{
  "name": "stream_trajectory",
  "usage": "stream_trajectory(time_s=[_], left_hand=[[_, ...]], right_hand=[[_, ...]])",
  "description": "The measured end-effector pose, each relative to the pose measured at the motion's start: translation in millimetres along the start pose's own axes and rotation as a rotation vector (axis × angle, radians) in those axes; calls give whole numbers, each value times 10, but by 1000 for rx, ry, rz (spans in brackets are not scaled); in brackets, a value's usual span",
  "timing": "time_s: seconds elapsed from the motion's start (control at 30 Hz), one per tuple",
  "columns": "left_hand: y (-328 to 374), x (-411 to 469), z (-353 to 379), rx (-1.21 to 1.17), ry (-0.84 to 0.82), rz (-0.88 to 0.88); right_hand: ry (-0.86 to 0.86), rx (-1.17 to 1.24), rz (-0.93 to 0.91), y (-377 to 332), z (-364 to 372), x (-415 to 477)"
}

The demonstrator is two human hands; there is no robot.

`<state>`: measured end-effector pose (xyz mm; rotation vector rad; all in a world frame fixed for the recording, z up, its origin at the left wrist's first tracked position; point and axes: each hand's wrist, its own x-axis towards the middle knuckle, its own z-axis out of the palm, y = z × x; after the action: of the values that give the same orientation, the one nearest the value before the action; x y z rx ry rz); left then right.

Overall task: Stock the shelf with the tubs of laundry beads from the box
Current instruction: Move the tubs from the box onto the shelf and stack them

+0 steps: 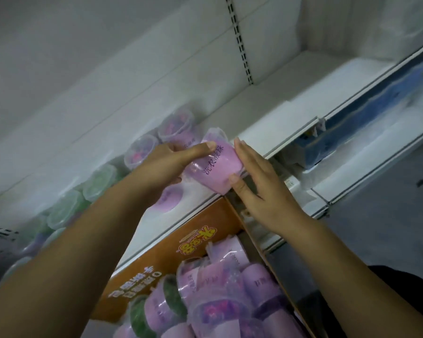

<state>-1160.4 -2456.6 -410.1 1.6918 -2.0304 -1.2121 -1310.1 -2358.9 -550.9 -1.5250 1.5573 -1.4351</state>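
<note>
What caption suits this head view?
Left hand grips a pink laundry-bead tub, right hand steadying it, over the shelf above the orange box of tubs.

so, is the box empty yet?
Not empty. The box holds a heap of pink-labelled tubs lying on their sides; some look green inside. How deep the heap goes: cannot tell.

Glossy clear plastic tub (214, 164), matt cardboard box (181, 250), smooth white shelf (266, 140)

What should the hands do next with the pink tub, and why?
Probably tip the pink tub upright and set it on the shelf beside the stocked tubs: the left hand grips it tilted above the shelf, and the right hand rests against it.
</note>
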Motion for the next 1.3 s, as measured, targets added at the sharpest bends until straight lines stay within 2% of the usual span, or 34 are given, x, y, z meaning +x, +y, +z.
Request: stream_trajectory(time_s=[0.17, 0.3, 0.47, 0.77, 1.3], left_hand=[[175, 531, 75, 174, 121, 40], [235, 852, 172, 333, 213, 87], [182, 1029, 377, 519, 164, 224], [270, 1347, 364, 667, 233, 365], [386, 1905, 278, 664, 221, 260]], right_hand=[[-59, -265, 228, 171, -154, 156], [-132, -464, 258, 248, -166, 240], [-126, -544, 248, 281, -106, 246], [-149, -529, 255, 281, -70, 284], [-152, -486, 258, 241, -77, 297]])
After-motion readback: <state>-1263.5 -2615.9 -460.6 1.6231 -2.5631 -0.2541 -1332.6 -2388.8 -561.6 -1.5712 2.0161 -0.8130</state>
